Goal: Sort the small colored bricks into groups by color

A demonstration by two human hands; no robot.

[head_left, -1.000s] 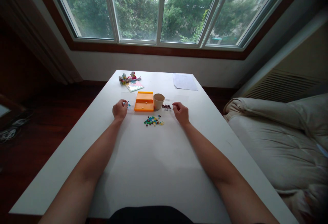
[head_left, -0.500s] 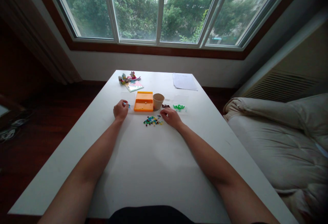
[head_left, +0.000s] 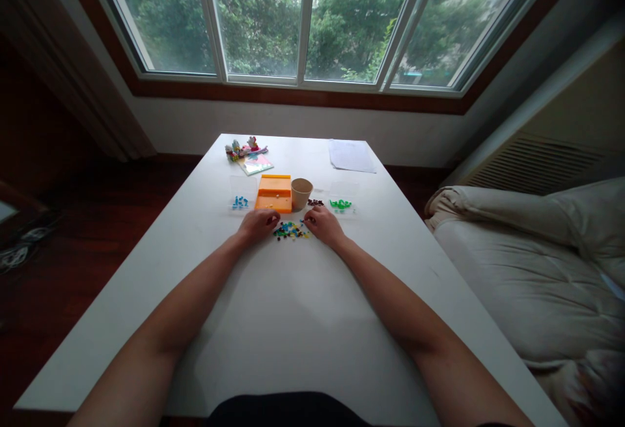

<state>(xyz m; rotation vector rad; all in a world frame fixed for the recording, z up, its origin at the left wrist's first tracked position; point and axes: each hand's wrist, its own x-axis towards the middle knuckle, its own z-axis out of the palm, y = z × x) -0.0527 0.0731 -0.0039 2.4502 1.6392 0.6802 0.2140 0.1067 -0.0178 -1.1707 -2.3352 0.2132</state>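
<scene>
A loose pile of small mixed-colour plastic pieces (head_left: 291,230) lies on the table between my hands. My left hand (head_left: 260,224) is at the pile's left edge, its fingers bent with a small gap between thumb and forefinger; nothing shows in them. On the other side, my right hand (head_left: 323,224) pinches its fingertips together at the pile's upper right; any piece in them is too small to make out. Blue pieces (head_left: 239,202) sit in a clear box beyond my left hand. Dark brown pieces (head_left: 315,202) and green pieces (head_left: 340,204) lie beyond my right hand, the green ones in another clear box.
An orange tray (head_left: 274,183) holding a few pale pieces stands behind the pile, beside a brown paper cup (head_left: 301,191). Farther back are small figures (head_left: 244,148), a flat card (head_left: 256,165) and white paper sheets (head_left: 352,156). A cushioned seat (head_left: 517,258) is right of the table.
My left hand has moved right and nearer from the blue pieces' box to the pile, uncovering the box. My right hand has shifted slightly left at the pile.
</scene>
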